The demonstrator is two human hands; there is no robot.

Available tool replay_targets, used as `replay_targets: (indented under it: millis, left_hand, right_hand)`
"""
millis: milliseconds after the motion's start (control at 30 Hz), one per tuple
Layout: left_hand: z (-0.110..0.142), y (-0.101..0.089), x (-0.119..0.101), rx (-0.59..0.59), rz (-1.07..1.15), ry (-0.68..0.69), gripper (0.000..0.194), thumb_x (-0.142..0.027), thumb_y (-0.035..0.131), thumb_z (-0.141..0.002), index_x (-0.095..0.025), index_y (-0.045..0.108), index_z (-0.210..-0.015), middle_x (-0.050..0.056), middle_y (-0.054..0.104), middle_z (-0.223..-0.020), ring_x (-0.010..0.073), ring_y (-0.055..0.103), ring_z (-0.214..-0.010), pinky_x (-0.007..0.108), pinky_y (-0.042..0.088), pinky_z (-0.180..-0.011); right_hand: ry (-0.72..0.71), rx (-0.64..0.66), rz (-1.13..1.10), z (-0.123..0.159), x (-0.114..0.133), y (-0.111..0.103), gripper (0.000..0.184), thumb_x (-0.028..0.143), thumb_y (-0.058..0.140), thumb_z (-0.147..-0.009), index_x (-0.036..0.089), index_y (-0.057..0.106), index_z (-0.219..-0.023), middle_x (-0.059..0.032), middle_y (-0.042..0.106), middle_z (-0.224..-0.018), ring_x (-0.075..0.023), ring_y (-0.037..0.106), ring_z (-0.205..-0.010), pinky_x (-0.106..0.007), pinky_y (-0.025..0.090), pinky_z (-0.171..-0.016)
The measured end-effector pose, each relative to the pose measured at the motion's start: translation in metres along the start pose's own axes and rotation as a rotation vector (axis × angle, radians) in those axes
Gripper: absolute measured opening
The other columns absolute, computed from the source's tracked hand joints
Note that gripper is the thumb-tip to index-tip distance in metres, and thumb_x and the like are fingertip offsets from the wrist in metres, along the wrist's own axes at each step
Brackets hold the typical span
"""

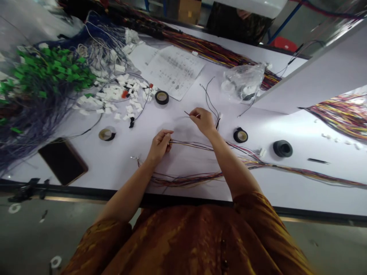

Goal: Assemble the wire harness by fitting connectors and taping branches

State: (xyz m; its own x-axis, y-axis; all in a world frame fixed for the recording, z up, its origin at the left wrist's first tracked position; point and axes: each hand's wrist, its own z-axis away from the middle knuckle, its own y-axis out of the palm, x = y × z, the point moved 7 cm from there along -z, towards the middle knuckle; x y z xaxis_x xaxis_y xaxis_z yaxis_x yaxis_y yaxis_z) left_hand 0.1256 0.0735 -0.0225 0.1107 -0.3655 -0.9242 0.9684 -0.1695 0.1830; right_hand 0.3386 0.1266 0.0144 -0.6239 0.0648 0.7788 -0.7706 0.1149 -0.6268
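My left hand (161, 146) is closed around the ends of a few thin wires (189, 143) that run off to the right under my right forearm. Up and to the right, my right hand (203, 119) pinches a single dark wire (187, 113), its tip poking out left of the fingers. A bundle of coloured wires (183, 180) lies along the near side of the table, passing beneath both forearms. Loose black wires (210, 100) with small ends rest just beyond my right hand.
Rolls of black tape (162, 97) lie around the hands. White connectors (114, 93) and green-tipped wires (54, 70) are heaped at left, near a phone (63, 161). Printed sheets (174, 68), a plastic bag (243, 81) and a long wire harness (212, 51) lie farther back. A white panel (312, 72) rises at right.
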Motion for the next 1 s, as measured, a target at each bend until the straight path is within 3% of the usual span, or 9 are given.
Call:
replay_targets:
  millis: [100, 233, 333, 433, 600, 833, 900, 1000]
  left_hand:
    - [0.000, 0.000, 0.000, 0.002, 0.021, 0.007, 0.031, -0.041, 0.069, -0.080, -0.018, 0.063, -0.100, -0.006, 0.053, -0.061, 0.0036, 0.040, -0.038, 0.015, 0.025, -0.034]
    - [0.000, 0.000, -0.001, 0.011, 0.027, 0.028, 0.029, -0.041, 0.070, -0.081, -0.018, 0.064, -0.098, -0.005, 0.053, -0.062, 0.0040, 0.041, -0.038, 0.016, 0.026, -0.034]
    - [0.000, -0.003, 0.001, -0.009, 0.034, 0.027, 0.032, -0.042, 0.072, -0.081, -0.019, 0.064, -0.101, -0.005, 0.054, -0.061, 0.0045, 0.042, -0.038, 0.016, 0.027, -0.034]
    - [-0.001, -0.005, 0.003, -0.033, 0.038, 0.033, 0.036, -0.043, 0.073, -0.082, -0.019, 0.062, -0.107, -0.006, 0.054, -0.060, 0.0053, 0.042, -0.038, 0.018, 0.029, -0.034]
    - [-0.001, -0.006, 0.004, -0.045, 0.013, 0.060, 0.039, -0.045, 0.073, -0.082, -0.019, 0.061, -0.109, -0.006, 0.052, -0.059, 0.0065, 0.042, -0.039, 0.019, 0.031, -0.035]
    - [-0.002, -0.006, 0.008, -0.065, 0.079, 0.027, 0.061, -0.050, 0.078, -0.078, -0.021, 0.049, -0.123, -0.010, 0.052, -0.054, 0.0054, 0.040, -0.035, 0.018, 0.027, -0.036]
    - [-0.003, -0.004, 0.007, -0.055, 0.108, 0.013, 0.057, -0.047, 0.077, -0.079, -0.022, 0.049, -0.121, -0.010, 0.054, -0.056, 0.0053, 0.041, -0.036, 0.018, 0.027, -0.036]
    - [-0.005, 0.000, 0.002, -0.005, 0.126, 0.026, 0.039, -0.047, 0.076, -0.079, -0.021, 0.053, -0.098, -0.009, 0.053, -0.056, 0.0043, 0.040, -0.036, 0.017, 0.026, -0.036]
  right_hand:
    - [0.040, 0.034, -0.283, 0.015, 0.001, 0.004, 0.008, 0.025, 0.060, -0.081, 0.018, 0.064, -0.082, -0.0001, 0.066, -0.083, -0.0106, 0.063, -0.064, -0.025, 0.048, -0.063]
    - [0.109, 0.092, -0.314, 0.030, -0.001, 0.005, 0.016, 0.030, 0.064, -0.078, 0.018, 0.065, -0.089, 0.0007, 0.065, -0.086, -0.0093, 0.061, -0.061, -0.024, 0.046, -0.058]
    - [0.095, 0.197, -0.183, 0.036, 0.003, 0.008, 0.027, 0.031, 0.071, -0.076, 0.017, 0.069, -0.099, 0.0002, 0.067, -0.085, -0.0097, 0.057, -0.064, -0.025, 0.046, -0.064]
    - [-0.002, 0.290, 0.081, 0.040, 0.015, 0.019, 0.024, 0.031, 0.071, -0.081, 0.018, 0.073, -0.100, -0.0019, 0.068, -0.086, -0.0135, 0.058, -0.073, -0.028, 0.045, -0.072]
    - [-0.106, 0.215, 0.431, 0.043, 0.030, 0.035, 0.015, 0.020, 0.061, -0.088, 0.017, 0.072, -0.099, -0.0100, 0.067, -0.106, -0.0209, 0.060, -0.094, -0.033, 0.044, -0.082]
    - [-0.197, 0.238, 0.077, 0.057, 0.049, 0.039, 0.013, 0.015, 0.053, -0.089, 0.017, 0.065, -0.083, -0.0046, 0.062, -0.095, -0.0136, 0.057, -0.081, -0.027, 0.044, -0.079]
    - [-0.214, 0.254, 0.011, 0.061, 0.053, 0.040, 0.013, 0.014, 0.054, -0.088, 0.017, 0.064, -0.080, -0.0038, 0.061, -0.091, -0.0132, 0.056, -0.081, -0.026, 0.043, -0.079]
    - [-0.163, 0.306, -0.050, 0.066, 0.053, 0.045, 0.013, 0.016, 0.053, -0.089, 0.017, 0.063, -0.081, -0.0011, 0.061, -0.080, -0.0127, 0.057, -0.075, -0.026, 0.042, -0.076]
